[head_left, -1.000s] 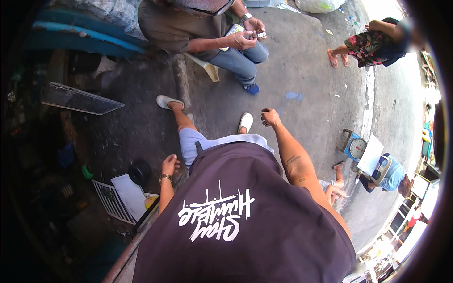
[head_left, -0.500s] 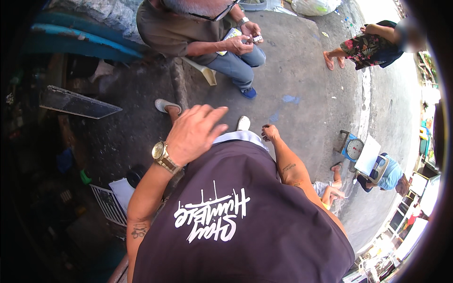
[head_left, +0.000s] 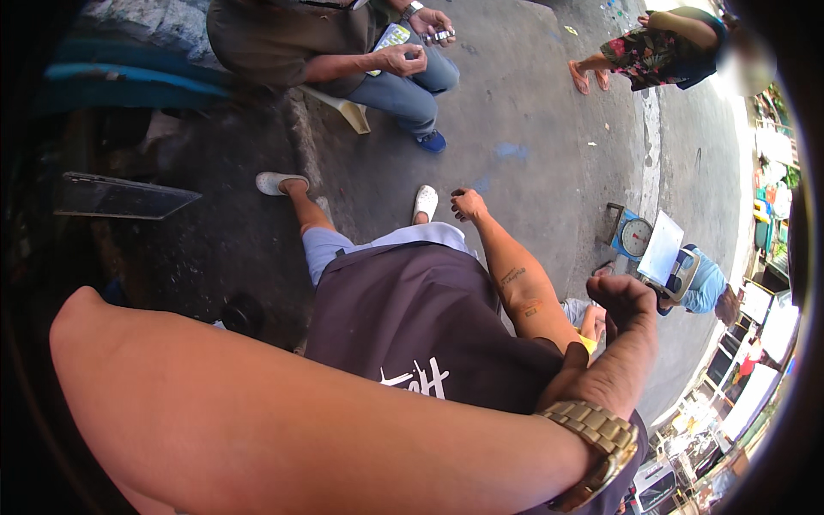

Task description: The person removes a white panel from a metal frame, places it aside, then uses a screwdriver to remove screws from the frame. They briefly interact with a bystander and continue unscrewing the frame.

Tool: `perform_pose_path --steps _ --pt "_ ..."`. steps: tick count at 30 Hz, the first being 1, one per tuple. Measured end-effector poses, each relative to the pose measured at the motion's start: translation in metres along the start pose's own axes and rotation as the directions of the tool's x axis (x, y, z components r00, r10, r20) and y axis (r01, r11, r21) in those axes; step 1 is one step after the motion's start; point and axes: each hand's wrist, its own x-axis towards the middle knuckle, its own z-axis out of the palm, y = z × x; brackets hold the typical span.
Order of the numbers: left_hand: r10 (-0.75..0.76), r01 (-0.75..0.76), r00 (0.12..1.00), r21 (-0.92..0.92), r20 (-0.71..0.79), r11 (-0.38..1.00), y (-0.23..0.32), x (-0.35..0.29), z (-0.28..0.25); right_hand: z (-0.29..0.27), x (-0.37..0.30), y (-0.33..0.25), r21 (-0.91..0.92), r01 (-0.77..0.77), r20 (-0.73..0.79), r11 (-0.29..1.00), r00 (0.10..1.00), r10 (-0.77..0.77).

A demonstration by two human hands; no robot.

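Note:
My left forearm reaches across my dark printed shirt (head_left: 412, 300) to the right, a gold-coloured watch (head_left: 601, 433) on its wrist. My left hand (head_left: 625, 313) is raised beside my right upper arm, its fingers curled in; I see nothing in them. My right arm, with small tattoos, stretches forward. At its end my right hand (head_left: 469, 205) hangs over the pavement near my white clog (head_left: 425, 202), fingers curled and nothing visible in them. Part of the shirt lies hidden behind the left forearm.
Ahead, a seated person (head_left: 283, 47) handles a small object beside a yellow-green packet (head_left: 392, 36). Another person (head_left: 657, 51) stands farther right. A blue dial scale (head_left: 636, 236) and white board (head_left: 663, 246) are at right, near a seated person in blue (head_left: 705, 283). A dark panel (head_left: 129, 197) stands left.
My left hand has swung from in front of my lap across my body to the right, and its fingers have curled. My right hand stays forward. The view has shifted slightly.

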Motion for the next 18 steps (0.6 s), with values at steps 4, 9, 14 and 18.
perform_pose_path --steps 4,9,14,18 --pt "0.095 -0.089 0.995 -0.131 0.043 0.987 -0.006 0.008 -0.004 0.008 -0.014 0.003 0.023 -0.010 0.019 1.000 1.000 0.010" --pt "0.206 -0.154 0.975 -0.430 0.078 0.890 -0.020 0.018 -0.007 0.012 -0.021 0.021 0.005 -0.046 0.021 0.999 0.999 0.046" --pt "0.071 -0.052 0.997 -0.775 -0.009 0.630 -0.036 0.032 0.046 0.007 -0.010 0.052 0.021 -0.002 0.040 1.000 0.999 0.001" --pt "-0.516 0.223 0.843 -0.772 -0.154 0.595 -0.075 0.007 0.195 -0.003 0.004 0.077 0.417 0.096 0.059 0.904 0.989 -0.133"
